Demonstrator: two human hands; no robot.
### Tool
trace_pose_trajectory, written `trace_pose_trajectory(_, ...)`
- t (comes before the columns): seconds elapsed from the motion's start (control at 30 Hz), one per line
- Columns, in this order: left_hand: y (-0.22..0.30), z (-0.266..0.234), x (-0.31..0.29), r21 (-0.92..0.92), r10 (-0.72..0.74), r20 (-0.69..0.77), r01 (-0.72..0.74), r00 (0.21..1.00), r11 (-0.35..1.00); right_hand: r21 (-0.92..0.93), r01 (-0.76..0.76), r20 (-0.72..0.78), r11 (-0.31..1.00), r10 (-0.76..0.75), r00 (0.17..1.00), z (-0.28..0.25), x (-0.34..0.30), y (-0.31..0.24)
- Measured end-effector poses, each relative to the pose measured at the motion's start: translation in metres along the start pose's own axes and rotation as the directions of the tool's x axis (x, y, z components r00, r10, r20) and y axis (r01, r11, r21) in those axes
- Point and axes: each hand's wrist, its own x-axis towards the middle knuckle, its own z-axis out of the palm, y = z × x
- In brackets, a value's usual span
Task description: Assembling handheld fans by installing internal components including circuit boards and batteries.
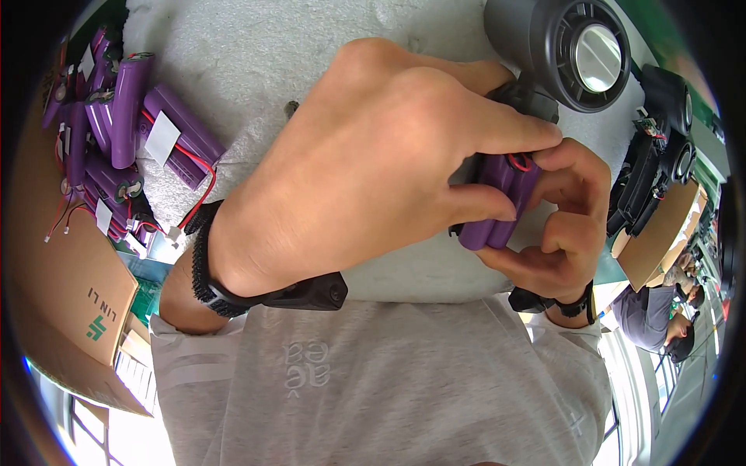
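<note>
Near the right of the padded surface, a purple battery pack (483, 233) with a red wire at its upper end is between my two hands. My left hand (381, 147) reaches across from the lower left, its thumb and fingers closed on the pack. From the other side, the curled fingers of my right hand (571, 225) close around the same pack. A dark part (536, 101) shows just beyond my left fingertips; the left hand covers most of it, so I cannot tell whether it joins the pack.
A black round housing (544, 46) with a shiny lens-like disc stands at the upper right. Several purple battery packs (128, 109) with wires are heaped at the left, beside a cardboard box (70, 287). More black housings (649, 155) lie far right. Another person (649, 314) is beyond.
</note>
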Motion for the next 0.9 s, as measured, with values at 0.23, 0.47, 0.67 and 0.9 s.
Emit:
trace_pose_trajectory(0.23, -0.003, 0.006, -0.003, -0.08, -0.006, -0.015, 0.005, 1.0, 0.997, -0.038, -0.088, 0.049, 0.995, 0.09, 0.995, 0.0, 0.001, -0.006)
trace_pose_trajectory(0.47, 0.0, 0.006, -0.002, -0.093, -0.068, 0.0, 0.067, 0.998, 0.993, -0.172, -0.115, 0.025, 0.978, 0.121, 0.992, 0.003, 0.009, -0.01)
trace_pose_trajectory(0.67, -0.001, 0.005, 0.0, -0.074, -0.034, -0.111, 0.026, 0.993, 0.997, -0.17, -0.143, -0.04, 0.975, 0.139, 0.99, 0.002, 0.02, -0.017)
trace_pose_trajectory(0.9, 0.002, 0.001, -0.003, -0.069, -0.002, -0.043, -0.001, 0.999, 0.998, -0.241, -0.015, -0.031, 0.97, 0.007, 0.999, 0.0, 0.012, -0.011)
